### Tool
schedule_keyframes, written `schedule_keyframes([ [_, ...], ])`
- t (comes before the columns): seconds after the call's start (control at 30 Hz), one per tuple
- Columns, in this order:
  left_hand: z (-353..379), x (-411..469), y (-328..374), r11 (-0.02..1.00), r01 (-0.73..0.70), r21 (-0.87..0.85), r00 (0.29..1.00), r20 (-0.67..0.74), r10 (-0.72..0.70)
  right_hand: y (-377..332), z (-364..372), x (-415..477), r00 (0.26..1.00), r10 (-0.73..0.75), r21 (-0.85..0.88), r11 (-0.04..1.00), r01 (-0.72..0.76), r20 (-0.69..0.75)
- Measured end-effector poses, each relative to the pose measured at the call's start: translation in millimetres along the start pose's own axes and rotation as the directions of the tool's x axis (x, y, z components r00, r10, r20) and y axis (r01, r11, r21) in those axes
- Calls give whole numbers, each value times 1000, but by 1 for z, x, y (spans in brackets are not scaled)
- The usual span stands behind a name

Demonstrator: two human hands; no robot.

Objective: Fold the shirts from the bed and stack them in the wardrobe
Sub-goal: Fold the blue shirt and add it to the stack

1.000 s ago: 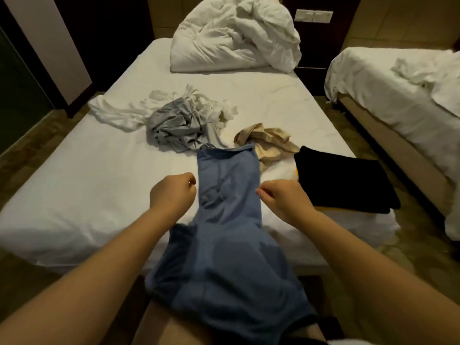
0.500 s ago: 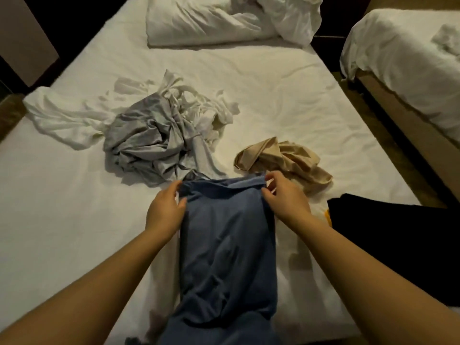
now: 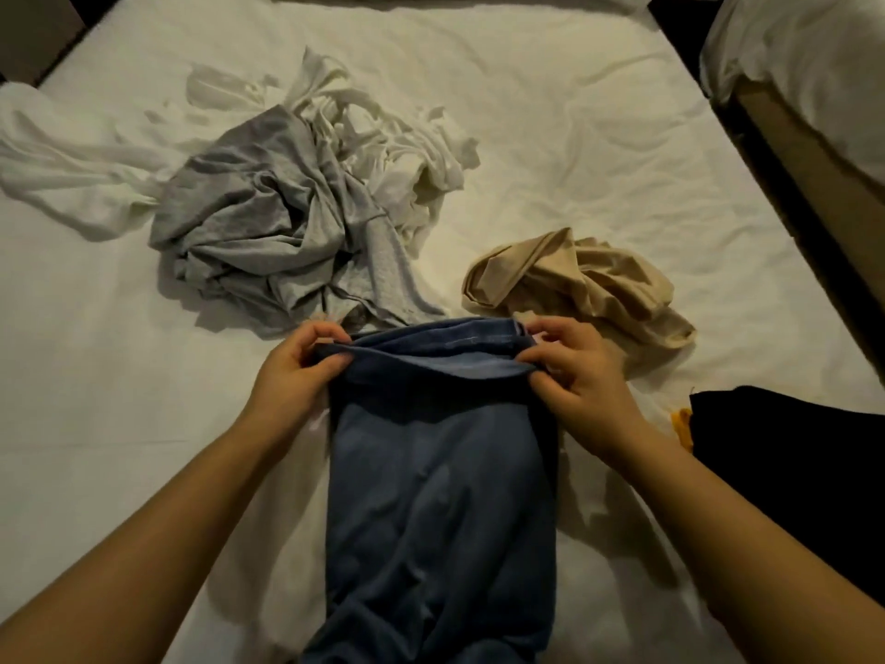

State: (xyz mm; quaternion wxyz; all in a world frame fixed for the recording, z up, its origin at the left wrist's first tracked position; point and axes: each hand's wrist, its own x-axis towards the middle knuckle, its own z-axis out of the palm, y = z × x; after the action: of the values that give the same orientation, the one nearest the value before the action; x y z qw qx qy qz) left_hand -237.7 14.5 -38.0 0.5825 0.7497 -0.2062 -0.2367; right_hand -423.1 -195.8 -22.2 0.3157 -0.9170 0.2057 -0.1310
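Note:
A blue shirt (image 3: 440,496) lies in a long narrow strip on the white bed (image 3: 598,136), its near end running off the bottom of the view. My left hand (image 3: 299,371) pinches the far left corner of the strip. My right hand (image 3: 572,371) pinches the far right corner, and the far edge is slightly lifted between them. Beyond lie a crumpled grey shirt (image 3: 258,222), white garments (image 3: 392,136) and a crumpled beige shirt (image 3: 584,280).
A folded black garment (image 3: 790,462) lies at the right edge of the bed, with something yellow (image 3: 682,424) peeking from under it. A second bed (image 3: 814,64) stands at the far right across a narrow gap. A white garment (image 3: 57,160) spreads at far left.
My view has moved closer over the bed. Both hands have slid from the shirt's middle to its far edge and now pinch its corners there.

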Motion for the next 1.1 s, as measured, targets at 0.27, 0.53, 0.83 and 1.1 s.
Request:
schedule_keyframes([
  [0.27,-3,-19,8,995,-92,-49,993,-72,88,-5,-15,-2,982,-121,-128,986,103,-142],
  [0.53,-3,4,17,997,-73,-31,997,-32,72,-12,-10,27,977,148,135,983,-127,-156],
  [0.83,-14,19,7,995,67,-80,997,36,-64,-3,-33,54,957,249,95,960,-264,149],
  [1.1,-14,19,9,996,-3,-88,999,50,8,-6,-27,64,929,135,-60,991,-122,345],
])
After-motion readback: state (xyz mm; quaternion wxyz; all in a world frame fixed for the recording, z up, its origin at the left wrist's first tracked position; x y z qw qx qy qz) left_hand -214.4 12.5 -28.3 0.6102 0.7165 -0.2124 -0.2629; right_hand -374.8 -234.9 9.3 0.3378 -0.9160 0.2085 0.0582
